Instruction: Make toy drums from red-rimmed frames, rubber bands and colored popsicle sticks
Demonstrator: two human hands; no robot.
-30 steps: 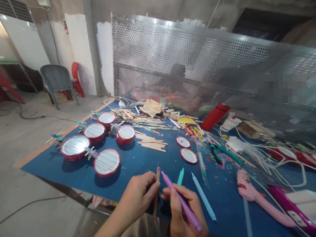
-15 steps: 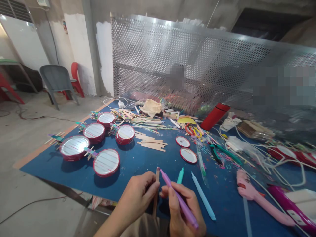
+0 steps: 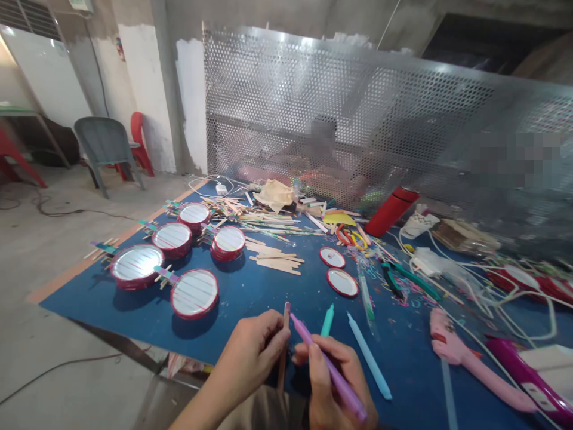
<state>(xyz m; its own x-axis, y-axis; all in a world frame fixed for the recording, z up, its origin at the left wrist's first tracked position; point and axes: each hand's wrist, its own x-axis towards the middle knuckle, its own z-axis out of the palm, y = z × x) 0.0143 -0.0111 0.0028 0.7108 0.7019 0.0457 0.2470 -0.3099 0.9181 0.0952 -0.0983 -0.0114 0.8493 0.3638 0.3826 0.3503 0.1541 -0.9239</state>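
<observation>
Between the thumb and fingers of my left hand (image 3: 259,343) is a wooden craft stick (image 3: 282,364), held upright, its top end coloured purple. My right hand (image 3: 338,376) grips a purple marker (image 3: 333,370) like a pen, its tip beside the stick's upper end. Whether tip and stick touch I cannot tell. A teal marker (image 3: 328,319) lies just beyond my right fingers, and a light blue marker (image 3: 369,356) lies to the right of them. Further off is a small pile of plain craft sticks (image 3: 278,261).
Several small banjo-like pieces (image 3: 194,292) stand at the left of the blue table. Two round red-rimmed discs (image 3: 342,282) lie mid-table. To the right are green-handled pliers (image 3: 414,280), a pink glue gun (image 3: 478,370), cables and a red bottle (image 3: 391,212). A perforated metal sheet (image 3: 277,89) stands behind.
The purple marker and my right hand have shifted slightly right and down, the tip drawing lower along the stick's top. My left hand keeps its hold on the stick, almost still.
</observation>
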